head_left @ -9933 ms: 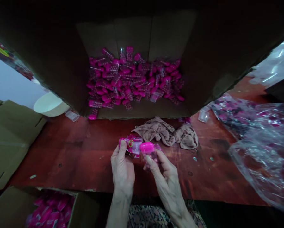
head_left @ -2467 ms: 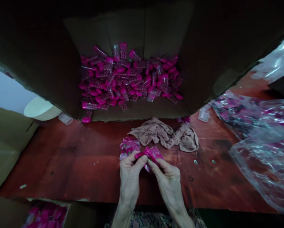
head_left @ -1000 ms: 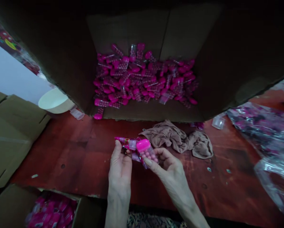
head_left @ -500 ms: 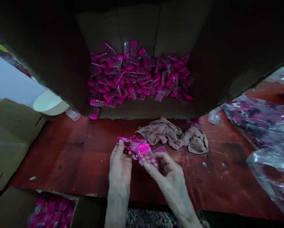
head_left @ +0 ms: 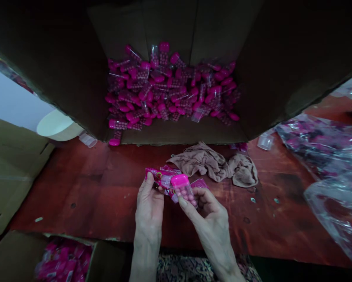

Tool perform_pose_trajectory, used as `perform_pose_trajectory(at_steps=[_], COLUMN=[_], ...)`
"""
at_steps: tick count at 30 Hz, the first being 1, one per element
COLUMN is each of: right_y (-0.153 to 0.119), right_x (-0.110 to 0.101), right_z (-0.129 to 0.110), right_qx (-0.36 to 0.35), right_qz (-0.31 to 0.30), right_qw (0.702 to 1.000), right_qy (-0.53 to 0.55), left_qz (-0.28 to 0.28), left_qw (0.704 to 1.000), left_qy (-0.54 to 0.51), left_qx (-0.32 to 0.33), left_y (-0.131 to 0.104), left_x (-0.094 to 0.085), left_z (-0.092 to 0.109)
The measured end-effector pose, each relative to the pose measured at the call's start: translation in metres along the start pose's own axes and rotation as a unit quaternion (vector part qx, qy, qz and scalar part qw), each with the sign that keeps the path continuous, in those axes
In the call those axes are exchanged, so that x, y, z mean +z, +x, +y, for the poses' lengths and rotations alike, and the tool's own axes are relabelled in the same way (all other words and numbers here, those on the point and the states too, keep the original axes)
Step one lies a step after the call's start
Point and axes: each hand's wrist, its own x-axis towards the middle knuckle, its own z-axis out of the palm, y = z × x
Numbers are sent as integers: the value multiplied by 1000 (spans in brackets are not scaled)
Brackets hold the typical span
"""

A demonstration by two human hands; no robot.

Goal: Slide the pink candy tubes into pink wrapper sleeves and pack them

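Observation:
Between finger and thumb of my right hand [head_left: 209,213] is a small clear candy bottle [head_left: 184,188] with a pink lid and round pink candies inside. My left hand [head_left: 150,203] pinches a printed pink wrapper sleeve [head_left: 160,176] with a clear window, just left of the bottle. The bottle's lid is close to the sleeve's right end; whether they touch I cannot tell. More flat pink wrappers [head_left: 198,184] lie on the red table [head_left: 105,196] behind my hands.
A large cardboard box [head_left: 176,135] lies open toward me, with many similar bottles [head_left: 158,90] inside. A brown cloth [head_left: 202,160] lies before it. Clear plastic bags [head_left: 334,156] cover the right side. A white bowl [head_left: 58,127] and a box of pink packs [head_left: 66,262] are at left.
The candy bottle has shifted slightly right and up, turning a little more upright, away from the sleeve. Both hands keep their grips, and the view has moved slightly.

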Motion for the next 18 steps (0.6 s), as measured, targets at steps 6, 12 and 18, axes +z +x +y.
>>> perform_pose_trajectory(at_steps=[6, 12, 18], right_y=[0, 2, 3], right_x=[-1, -4, -6], right_z=[2, 0, -3], right_qx=[-2, 5, 60], right_qz=[2, -4, -27], right_qw=[1000, 1000, 995], right_qy=[-29, -28, 73], left_qz=[1, -13, -22], left_qw=[1000, 998, 998], left_qy=[14, 44, 61], left_qx=[17, 37, 13], left_y=[1, -2, -4], left_x=[-2, 0, 2], left_z=[-2, -4, -7])
